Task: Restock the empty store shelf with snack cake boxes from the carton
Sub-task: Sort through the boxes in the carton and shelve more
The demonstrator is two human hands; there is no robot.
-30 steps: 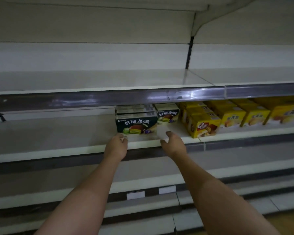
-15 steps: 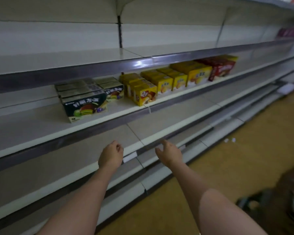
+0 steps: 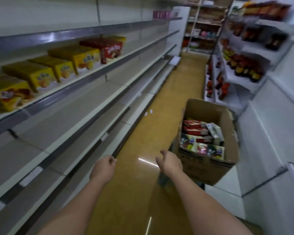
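A brown cardboard carton (image 3: 226, 133) stands open in the aisle on the right, raised on a low stand. Red and dark green snack cake boxes (image 3: 200, 141) lie inside it. My right hand (image 3: 170, 162) hovers just left of the carton's near corner, fingers loosely spread, holding nothing. My left hand (image 3: 103, 168) hangs over the floor with fingers loosely curled, also holding nothing. On the left, the store shelf (image 3: 85, 77) carries yellow boxes (image 3: 41, 72) and red boxes (image 3: 109, 48); the shelves below are bare.
A tan floor (image 3: 159, 102) runs down the aisle between the shelving. White shelves (image 3: 244, 78) with dark bottles and jars line the right side. More racks stand at the aisle's far end. Two small white scraps lie on the floor.
My view has swung right from the shelf to the aisle and carton. Both hands have left the green boxes on the shelf and dropped toward the carton, holding nothing.
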